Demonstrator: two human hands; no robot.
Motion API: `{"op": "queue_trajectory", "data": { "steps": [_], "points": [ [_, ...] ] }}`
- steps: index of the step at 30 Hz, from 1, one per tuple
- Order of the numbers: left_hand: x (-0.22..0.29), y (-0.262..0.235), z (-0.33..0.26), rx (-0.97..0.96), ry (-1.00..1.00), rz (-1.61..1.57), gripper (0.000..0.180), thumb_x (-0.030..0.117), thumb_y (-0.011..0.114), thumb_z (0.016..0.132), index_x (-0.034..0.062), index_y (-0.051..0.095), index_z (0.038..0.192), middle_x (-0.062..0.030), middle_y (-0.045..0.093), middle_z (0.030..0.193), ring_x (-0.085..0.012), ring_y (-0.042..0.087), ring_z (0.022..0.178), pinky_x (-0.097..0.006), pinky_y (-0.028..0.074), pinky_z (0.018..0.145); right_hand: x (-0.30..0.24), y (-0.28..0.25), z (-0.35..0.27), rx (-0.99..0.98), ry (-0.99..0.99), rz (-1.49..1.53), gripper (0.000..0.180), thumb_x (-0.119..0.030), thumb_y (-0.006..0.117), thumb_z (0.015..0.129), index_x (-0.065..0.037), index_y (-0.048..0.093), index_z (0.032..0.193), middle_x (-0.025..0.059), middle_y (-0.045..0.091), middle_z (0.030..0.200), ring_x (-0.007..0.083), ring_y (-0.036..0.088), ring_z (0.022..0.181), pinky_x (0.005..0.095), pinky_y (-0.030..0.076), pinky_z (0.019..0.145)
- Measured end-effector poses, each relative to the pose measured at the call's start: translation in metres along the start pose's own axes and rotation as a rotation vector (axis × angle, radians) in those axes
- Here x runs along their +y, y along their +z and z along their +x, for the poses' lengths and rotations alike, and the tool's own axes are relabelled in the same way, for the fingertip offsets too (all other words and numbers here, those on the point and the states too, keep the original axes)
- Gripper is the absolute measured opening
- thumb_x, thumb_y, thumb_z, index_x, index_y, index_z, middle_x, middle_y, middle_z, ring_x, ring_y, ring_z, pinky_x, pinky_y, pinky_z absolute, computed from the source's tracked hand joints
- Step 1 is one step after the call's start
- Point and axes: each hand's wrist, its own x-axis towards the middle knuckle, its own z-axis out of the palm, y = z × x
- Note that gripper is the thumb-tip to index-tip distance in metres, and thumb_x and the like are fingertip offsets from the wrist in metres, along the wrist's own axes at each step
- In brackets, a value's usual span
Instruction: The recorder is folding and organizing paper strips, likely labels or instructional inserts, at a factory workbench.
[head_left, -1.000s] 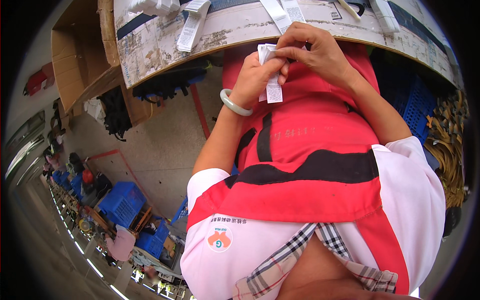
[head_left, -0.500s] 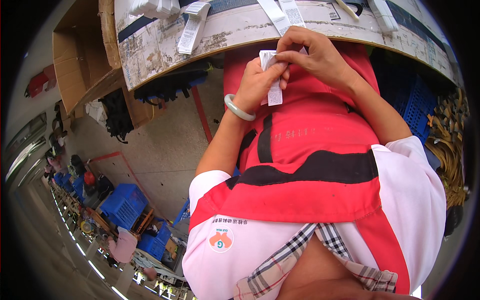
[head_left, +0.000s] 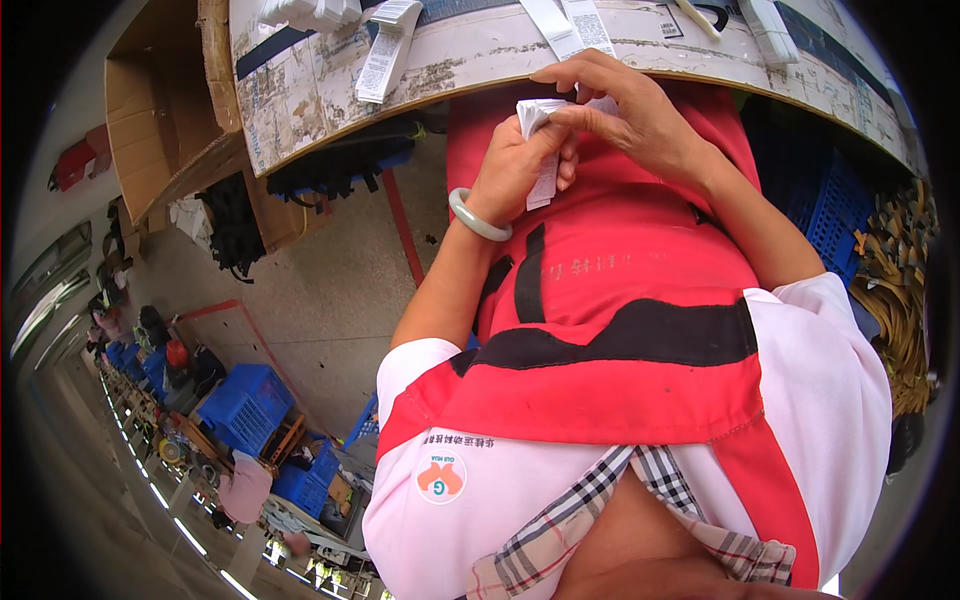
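My left hand (head_left: 512, 165) is closed around a folded stack of narrow white printed labels (head_left: 538, 115). The stack's upper end fans out above my fist, and its lower end sticks out below my fingers. Close on the right is my right hand (head_left: 640, 115), its index finger stretched out and apart from the thumb. That thumb reaches to the top edge of the stack. A bit of white (head_left: 603, 105) shows between thumb and fingers; whether my right hand holds it, I cannot tell. Both hands are over my red apron (head_left: 620, 220), just in front of the table edge.
On the worn, cardboard-covered table (head_left: 480, 62) lie more label strips (head_left: 385, 55) and a bundle of white strips (head_left: 768, 32). An open carton (head_left: 165, 120) stands at the left. To the right are a blue crate (head_left: 838, 215) and a heap of brownish strips (head_left: 895, 300).
My right index finger and thumb, pinched at the stack's top before, have spread apart. The stack in my left hand has tilted slightly, and its top is more fanned.
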Motion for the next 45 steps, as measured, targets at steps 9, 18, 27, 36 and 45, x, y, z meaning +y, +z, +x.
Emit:
{"op": "queue_trajectory", "data": {
  "steps": [9,18,27,36,45],
  "points": [
    [-0.009,0.003,-0.005,0.139,-0.046,0.019,0.016,0.020,0.057,0.099,0.0038,0.058,0.099,-0.0003,0.051,0.070,-0.0078,0.045,0.054,-0.021,0.037,0.047,0.005,0.012,-0.015,-0.042,-0.251,-0.275,0.049,-0.027,0.068,0.089,-0.006,0.055,0.131,0.0159,0.056,0.121,0.0325,0.057,0.108,0.0356,0.047,0.093],
    [-0.011,0.005,-0.008,-0.014,-0.060,0.231,0.020,0.018,0.054,0.100,0.0052,0.057,0.084,0.0038,0.050,0.066,-0.0043,0.042,0.052,-0.022,0.033,0.046,0.010,0.007,-0.008,-0.057,0.076,0.297,0.007,-0.009,0.068,0.087,-0.001,0.068,0.087,0.0021,0.061,0.085,0.0112,0.058,0.080,0.0265,0.047,0.074],
    [-0.011,0.001,-0.004,0.078,-0.127,0.127,0.020,0.018,0.057,0.099,0.0006,0.066,0.103,0.0022,0.050,0.064,-0.0042,0.041,0.049,-0.021,0.033,0.045,0.020,-0.028,0.049,0.322,-0.447,-0.681,0.014,-0.014,0.072,0.084,-0.005,0.068,0.093,0.0066,0.064,0.102,0.0247,0.061,0.093,0.0352,0.049,0.082],
    [-0.007,-0.010,0.002,0.351,0.192,0.304,0.016,0.010,0.066,0.093,0.0004,0.067,0.105,0.0006,0.059,0.073,-0.0074,0.053,0.060,-0.021,0.042,0.056,0.019,-0.023,0.057,0.152,-0.309,-0.636,0.010,-0.017,0.069,0.083,-0.007,0.070,0.085,0.0098,0.063,0.102,0.0296,0.057,0.102,0.0413,0.044,0.091],
    [0.020,-0.014,0.010,0.383,0.649,0.659,0.022,0.000,0.074,0.081,-0.0015,0.070,0.102,-0.0019,0.068,0.087,-0.0086,0.060,0.078,-0.024,0.050,0.070,-0.005,-0.022,0.037,0.061,-0.229,-0.127,0.017,-0.016,0.071,0.088,-0.003,0.069,0.099,0.0058,0.067,0.097,0.0145,0.060,0.086,0.0272,0.049,0.079]
  ]
}}
